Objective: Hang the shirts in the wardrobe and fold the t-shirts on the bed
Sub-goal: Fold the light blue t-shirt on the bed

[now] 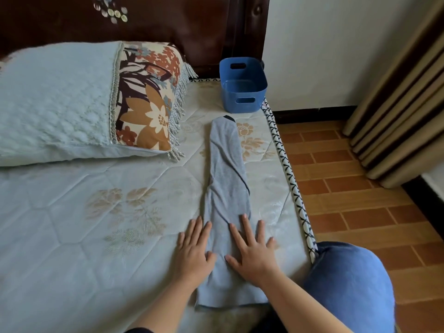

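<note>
T-shirt (225, 169), grey, lies folded lengthwise into one long narrow strip on the mattress (96, 212), right of the frame's centre. It runs from the lower middle of the frame up toward the blue basket (242, 85). Its dark collar edge shows at the far end, just short of the basket without touching it.

Both hands rest on the near part of the strip, palms down and holding nothing. The left hand (194, 248) lies flat along the strip's left edge, fingers straight, partly on the cloth and partly on the mattress. The right hand (252, 251) presses flat on the cloth with its fingers spread, and the outer ones reach past the strip's right edge onto the mattress. The two hands lie close together, with a narrow band of grey cloth between them.

The basket stands at the far corner of the mattress, in the upper middle of the frame. At the upper left lies a pale blue pillow (55, 99) with a floral cushion (149, 99) against its right side, both before a dark wooden headboard (168, 25). A knee in blue denim (348, 284) sits at the lower right, against the mattress edge, over a brick-tiled floor (348, 188). Striped curtains (408, 104) hang at the upper right.
</note>
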A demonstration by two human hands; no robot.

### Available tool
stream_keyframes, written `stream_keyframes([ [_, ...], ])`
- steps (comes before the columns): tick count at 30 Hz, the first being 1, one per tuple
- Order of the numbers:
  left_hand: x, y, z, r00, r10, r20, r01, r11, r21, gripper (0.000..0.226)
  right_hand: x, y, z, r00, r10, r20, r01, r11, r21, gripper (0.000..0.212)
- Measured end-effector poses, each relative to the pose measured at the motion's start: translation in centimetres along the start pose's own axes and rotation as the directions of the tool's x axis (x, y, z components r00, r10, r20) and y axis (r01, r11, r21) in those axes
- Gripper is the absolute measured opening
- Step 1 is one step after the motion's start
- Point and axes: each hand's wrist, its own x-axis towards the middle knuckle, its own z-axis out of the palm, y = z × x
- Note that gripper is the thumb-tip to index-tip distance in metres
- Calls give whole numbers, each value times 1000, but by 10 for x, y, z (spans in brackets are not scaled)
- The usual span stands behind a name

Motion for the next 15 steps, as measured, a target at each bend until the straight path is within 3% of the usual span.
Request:
stream_keyframes([
  [7,-29,4,7,999,8,40,-10,998,56,72,-23,13,-7,985,-9,171,16,999,-37,95],
  [15,-62,9,15,985,17,-174,-9,999,45,59,-43,19,-9,974,-24,227,29,999,-20,90],
])
